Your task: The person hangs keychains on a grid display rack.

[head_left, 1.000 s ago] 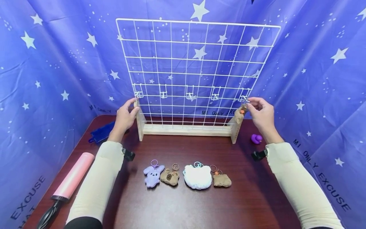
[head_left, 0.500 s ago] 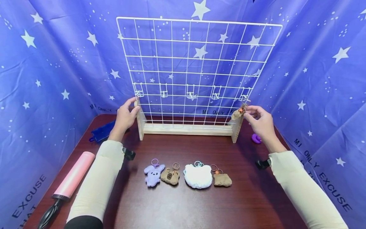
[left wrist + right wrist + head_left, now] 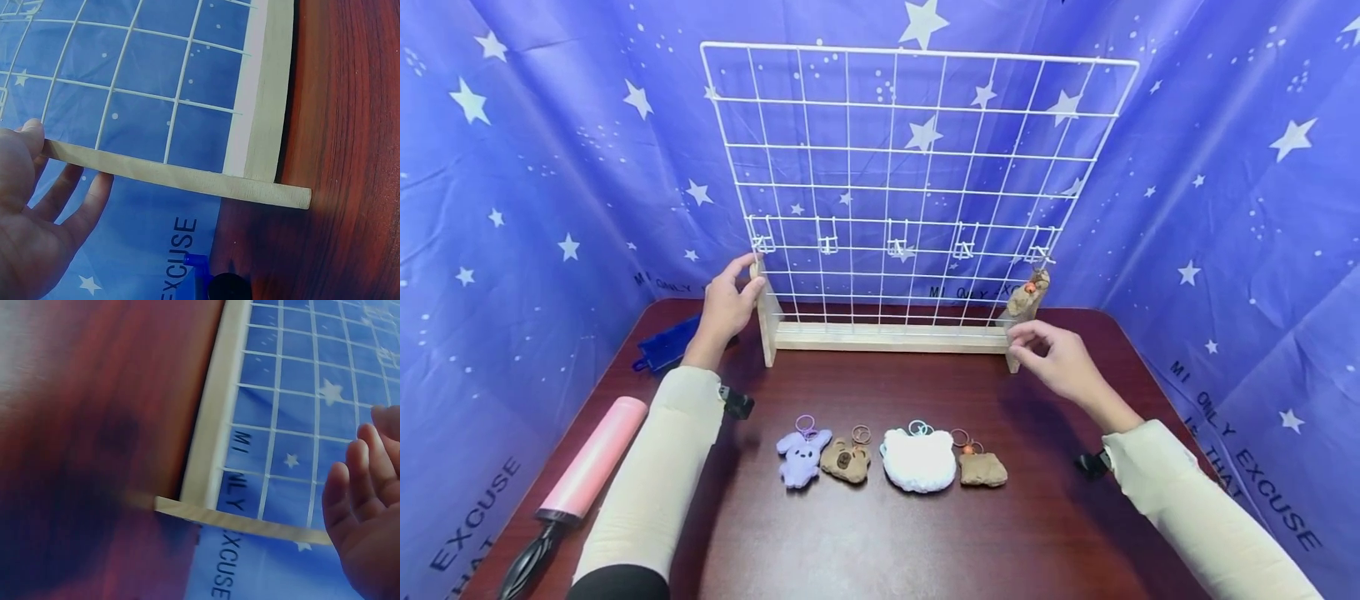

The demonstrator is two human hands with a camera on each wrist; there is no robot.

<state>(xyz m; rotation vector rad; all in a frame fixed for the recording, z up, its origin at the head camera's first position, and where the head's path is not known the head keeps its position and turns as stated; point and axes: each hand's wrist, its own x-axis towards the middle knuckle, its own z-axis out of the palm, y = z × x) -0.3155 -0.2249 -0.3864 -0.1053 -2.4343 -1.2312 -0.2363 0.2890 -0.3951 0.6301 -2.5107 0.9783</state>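
A white wire grid rack (image 3: 891,192) stands upright on a wooden base (image 3: 887,337). My left hand (image 3: 728,304) grips the left wooden side post (image 3: 156,172) between thumb and fingers. A brown plush keychain (image 3: 1024,298) with an orange bead hangs at the rightmost white hook (image 3: 1040,252). Just below and right of it is my right hand (image 3: 1062,360), loosely curled with nothing in it, in front of the right wooden side post (image 3: 250,525). On the table lie a lilac bunny keychain (image 3: 801,460), a brown bear keychain (image 3: 846,461), a white plush keychain (image 3: 919,461) and another brown plush keychain (image 3: 983,470).
Several more hooks, such as the middle hook (image 3: 897,246), sit along one grid row. A pink hand pump (image 3: 595,458) lies at the table's left edge. Behind my left hand is a blue plastic object (image 3: 670,343). A star-patterned curtain (image 3: 1232,208) surrounds the table.
My right hand has let go of the brown keychain at the right hook and moved down and toward me. The purple duck is now hidden behind it. My left hand stays on the post.
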